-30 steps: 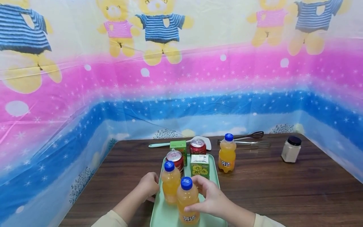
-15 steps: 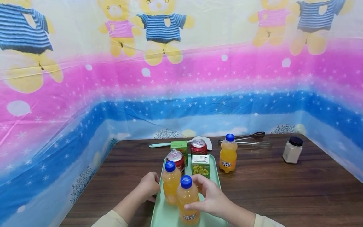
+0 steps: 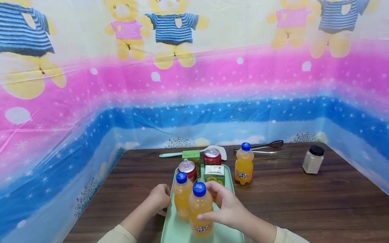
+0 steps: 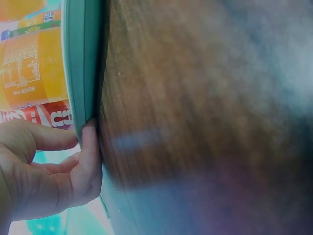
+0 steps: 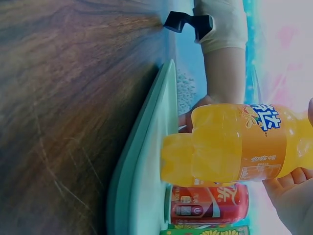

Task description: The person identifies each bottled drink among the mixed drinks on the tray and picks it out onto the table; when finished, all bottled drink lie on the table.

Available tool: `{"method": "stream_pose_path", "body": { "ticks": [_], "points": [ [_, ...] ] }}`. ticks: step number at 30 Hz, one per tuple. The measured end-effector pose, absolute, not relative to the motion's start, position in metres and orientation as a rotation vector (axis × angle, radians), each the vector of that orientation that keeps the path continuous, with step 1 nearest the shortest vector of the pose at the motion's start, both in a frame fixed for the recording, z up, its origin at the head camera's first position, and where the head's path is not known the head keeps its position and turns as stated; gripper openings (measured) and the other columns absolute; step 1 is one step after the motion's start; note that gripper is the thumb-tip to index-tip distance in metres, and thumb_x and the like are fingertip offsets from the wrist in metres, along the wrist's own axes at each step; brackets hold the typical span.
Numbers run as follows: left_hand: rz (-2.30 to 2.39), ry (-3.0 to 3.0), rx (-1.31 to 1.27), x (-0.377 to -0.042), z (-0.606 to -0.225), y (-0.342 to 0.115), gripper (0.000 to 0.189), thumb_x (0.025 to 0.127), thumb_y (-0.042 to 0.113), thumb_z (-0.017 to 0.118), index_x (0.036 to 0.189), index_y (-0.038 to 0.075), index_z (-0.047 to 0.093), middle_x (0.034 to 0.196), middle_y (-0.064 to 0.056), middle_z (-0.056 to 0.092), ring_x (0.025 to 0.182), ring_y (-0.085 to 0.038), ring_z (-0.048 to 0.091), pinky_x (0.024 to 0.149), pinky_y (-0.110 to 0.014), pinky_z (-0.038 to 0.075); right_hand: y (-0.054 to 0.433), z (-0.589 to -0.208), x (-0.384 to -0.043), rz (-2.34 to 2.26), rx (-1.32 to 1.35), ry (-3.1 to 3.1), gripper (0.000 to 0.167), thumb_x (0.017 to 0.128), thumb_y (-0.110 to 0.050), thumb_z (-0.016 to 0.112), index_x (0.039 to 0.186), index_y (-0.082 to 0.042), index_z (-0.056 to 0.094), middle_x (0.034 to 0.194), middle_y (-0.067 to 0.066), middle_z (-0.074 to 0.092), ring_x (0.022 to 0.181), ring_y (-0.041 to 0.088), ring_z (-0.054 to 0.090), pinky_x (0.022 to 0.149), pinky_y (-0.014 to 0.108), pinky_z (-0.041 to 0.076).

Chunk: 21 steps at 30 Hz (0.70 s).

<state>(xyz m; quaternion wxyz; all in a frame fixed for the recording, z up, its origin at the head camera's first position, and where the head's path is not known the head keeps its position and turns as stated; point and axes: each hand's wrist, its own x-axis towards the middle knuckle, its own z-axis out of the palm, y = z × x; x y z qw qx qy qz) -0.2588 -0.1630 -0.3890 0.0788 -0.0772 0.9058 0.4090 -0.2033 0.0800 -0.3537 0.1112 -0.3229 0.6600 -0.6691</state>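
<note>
My right hand grips an orange soda bottle with a blue cap, thumb on the near side. In the right wrist view this bottle is upright, its base a little above the green tray. My left hand pinches the tray's left rim between thumb and fingers, clearest in the left wrist view, where the rim shows. A second orange soda bottle stands on the tray just behind the held one. Farther back are a red can and a green drink carton.
Another green carton and red can stand at the tray's far end. A third orange bottle stands right of the tray. Behind lie a spatula and metal utensils. A black-lidded jar stands far right.
My right hand has raised the gripped bottle slightly and shifted it a little away from me. The left hand stays on the tray's rim.
</note>
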Motion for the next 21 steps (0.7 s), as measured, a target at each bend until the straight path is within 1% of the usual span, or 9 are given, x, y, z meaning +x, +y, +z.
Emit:
{"method": "stream_pose_path", "body": {
  "ticks": [12, 21],
  "points": [
    [1.221, 2.71, -0.233, -0.258, -0.386, -0.162, 0.019, 0.073, -0.013, 0.058, 0.086, -0.001, 0.051, 0.079, -0.014, 0.051, 0.066, -0.024, 0.057, 0.046, -0.036, 0.055, 0.084, -0.35, -0.2, -1.945, -0.969, 1.924, 0.056, 0.079, -0.007, 0.074, 0.126, 0.001, 0.045, 0.121, 0.015, 0.053, 0.112, 0.026, 0.053, 0.095, 0.029, 0.045],
    [1.228, 2.707, -0.228, -0.257, -0.387, -0.162, 0.019, 0.073, -0.013, 0.059, 0.085, -0.001, 0.05, 0.078, -0.014, 0.051, 0.065, -0.024, 0.057, 0.046, -0.037, 0.055, 0.099, -0.351, -0.197, -1.951, -1.021, 1.921, 0.056, 0.08, -0.008, 0.073, 0.127, 0.001, 0.043, 0.122, 0.016, 0.053, 0.112, 0.026, 0.054, 0.095, 0.031, 0.046]
  ]
}}
